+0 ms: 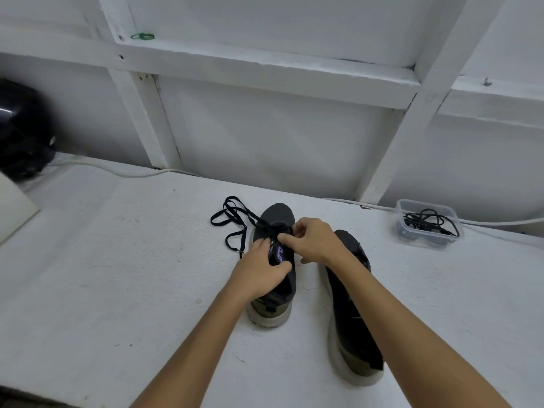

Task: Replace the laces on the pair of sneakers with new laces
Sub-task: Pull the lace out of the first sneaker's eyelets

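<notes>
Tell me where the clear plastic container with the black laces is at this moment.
In the head view, the clear plastic container stands on the white table at the far right, near the wall, beyond and to the right of the right sneaker.

We list two sneakers side by side on the table (117, 275): left sneaker (272, 307), its lace (232, 219) trailing left, right sneaker (353, 334); container (428, 223) far right (holding, seemingly, laces).

The left hand (259, 273) grips the left sneaker (275, 290) while right-hand fingers (287, 238) pinch the black lace (232, 222) trailing leftward beyond the fingertips.
</notes>
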